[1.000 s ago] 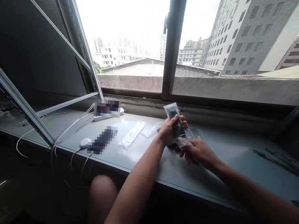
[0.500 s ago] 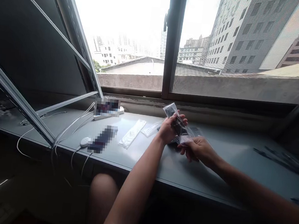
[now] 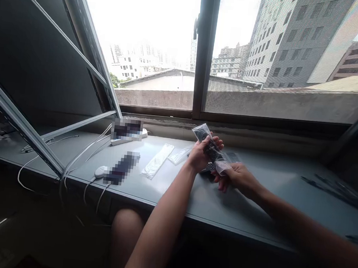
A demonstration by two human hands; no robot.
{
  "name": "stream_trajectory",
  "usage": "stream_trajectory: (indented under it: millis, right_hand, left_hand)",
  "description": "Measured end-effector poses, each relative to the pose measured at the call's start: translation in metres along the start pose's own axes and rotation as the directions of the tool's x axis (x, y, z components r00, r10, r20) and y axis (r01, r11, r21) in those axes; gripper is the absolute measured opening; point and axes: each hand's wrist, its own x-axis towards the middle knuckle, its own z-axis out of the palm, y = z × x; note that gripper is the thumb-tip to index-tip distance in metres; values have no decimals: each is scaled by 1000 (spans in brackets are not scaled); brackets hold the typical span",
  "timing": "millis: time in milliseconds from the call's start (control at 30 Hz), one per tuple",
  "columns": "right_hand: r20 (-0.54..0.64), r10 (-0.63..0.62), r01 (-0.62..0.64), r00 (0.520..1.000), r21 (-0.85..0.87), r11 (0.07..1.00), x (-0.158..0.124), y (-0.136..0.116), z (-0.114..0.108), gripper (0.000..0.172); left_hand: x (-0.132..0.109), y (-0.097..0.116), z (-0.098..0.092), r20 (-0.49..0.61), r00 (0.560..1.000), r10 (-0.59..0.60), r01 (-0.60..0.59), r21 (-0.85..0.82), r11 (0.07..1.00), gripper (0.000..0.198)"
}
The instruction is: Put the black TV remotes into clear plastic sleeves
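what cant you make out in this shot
Head view only:
- Dark item inside the clear bag: too small, wrapped by left hand and right hand.
- Two pixelated patches: blurred out.
- Dark strips at the desk's right: in shadow, unidentifiable.

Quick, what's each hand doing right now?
Left hand: closed on the clear plastic bag of dark parts.
Right hand: pinching that bag's lower end.

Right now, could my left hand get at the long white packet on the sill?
Probably yes: the packet lies bare just left of the left hand, nothing between, but that hand grips a clear bag.
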Motion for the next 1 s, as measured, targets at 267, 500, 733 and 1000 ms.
stream_trajectory:
  millis: [267,500,733,1000]
  right_hand:
    - [-37,-48,48,998,-20,999,-2,0,-4,47]
    - [8,40,-40,999,-20,999,-3,0,4,48]
    - [9,62,-62,998,23,998,-4,-1,7,50]
    - [-65,-85,84,994,-24,996,-3,4,4,60]
  left_hand:
    - [1,7,1,-109,993,-45,50,40,998,29]
    - [7,5,2,-251,962,110,-124,-42,991,20]
    - [5,6,2,-152,986,70,-75,-27,997,22]
    - [-2,-7,1,-10,991,-134,133,164,977,23]
